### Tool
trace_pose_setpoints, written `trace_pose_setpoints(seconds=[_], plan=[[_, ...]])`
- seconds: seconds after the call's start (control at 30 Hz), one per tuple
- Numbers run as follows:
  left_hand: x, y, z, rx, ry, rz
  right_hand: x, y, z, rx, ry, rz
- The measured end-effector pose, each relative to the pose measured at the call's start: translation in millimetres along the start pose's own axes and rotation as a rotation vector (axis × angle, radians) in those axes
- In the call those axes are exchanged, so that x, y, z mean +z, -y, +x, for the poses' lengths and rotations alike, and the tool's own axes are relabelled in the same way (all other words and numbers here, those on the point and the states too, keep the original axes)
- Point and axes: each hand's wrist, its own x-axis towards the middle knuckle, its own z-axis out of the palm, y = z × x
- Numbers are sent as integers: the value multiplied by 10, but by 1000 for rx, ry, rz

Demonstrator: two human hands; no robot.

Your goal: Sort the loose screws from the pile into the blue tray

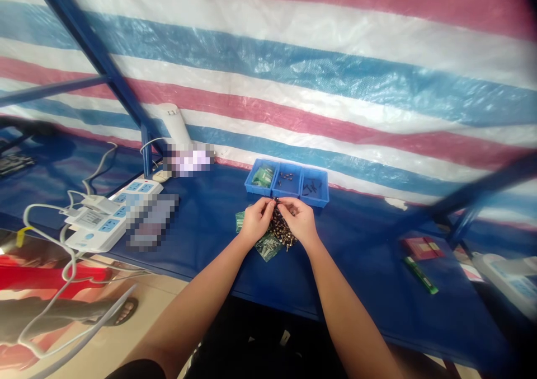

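My left hand point(257, 221) and my right hand point(300, 219) meet fingertip to fingertip above a heap of small brass-and-black metal parts point(283, 232). Both are closed in a pinch, and a tiny dark piece shows between the fingertips, too small to name. Beneath and left of the heap, a green-tinted plastic bag point(268, 248) with thin pale pieces lies on the blue table point(348, 278). Just beyond my hands stands a blue three-compartment tray point(263, 191). A green packet fills its left compartment; a few small metal parts lie in the middle one, dark slim pieces in the right.
A white power strip point(113, 216) with cables and a blurred flat object point(153, 222) occupy the left side. A white cylinder point(175, 124) stands at the back. At right lie a red box point(422, 248) and a green strip point(420, 275). A person's sandalled foot point(125, 312) shows lower left.
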Motion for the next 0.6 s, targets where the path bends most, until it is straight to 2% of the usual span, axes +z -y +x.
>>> trace_pose_setpoints(seconds=[0.27, 0.6], plan=[[18, 13, 1, 0, -1, -31, 3, -25, -1, 25, -21, -10], [-4, -6, 7, -11, -18, -13, 3, -8, -16, 9, 15, -30]])
